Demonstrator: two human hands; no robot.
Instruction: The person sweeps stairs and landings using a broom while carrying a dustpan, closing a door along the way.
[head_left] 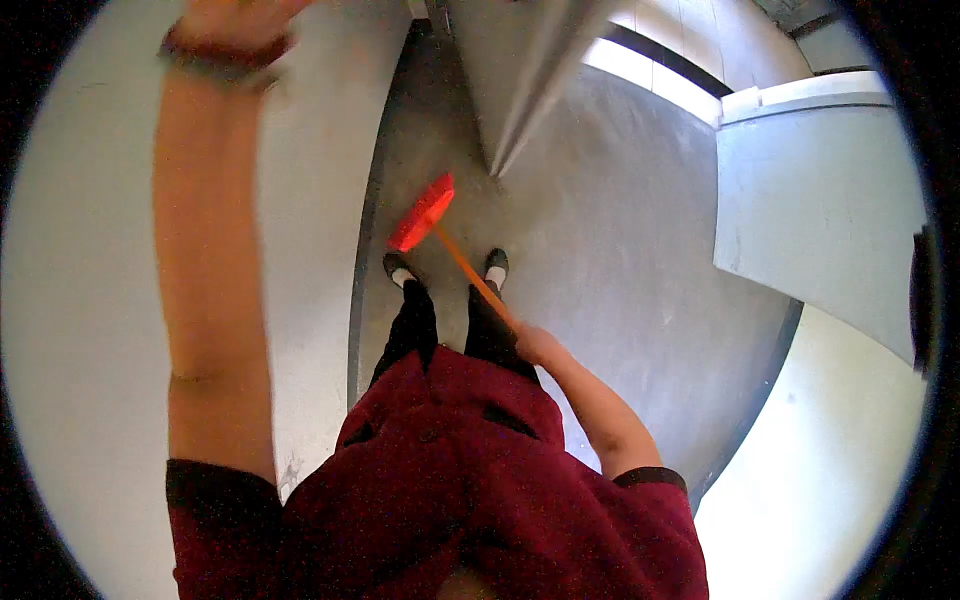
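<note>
My right hand [537,345] is closed round the orange handle of a broom [424,212], near my right hip. The broom's red head lies slantwise by the floor, just in front of my shoes. My left arm reaches up along the pale wall, and my left hand [232,22] is blurred at the top edge of the view, with a dark band at its wrist. Its fingers are mostly out of the picture, so what it touches is hidden.
A grey door-like panel [490,90] stands ahead, its lower corner close to the broom head. Pale walls [110,300] run along the left and lower right. A light partition [820,190] stands on the right. Grey floor [620,230] lies between.
</note>
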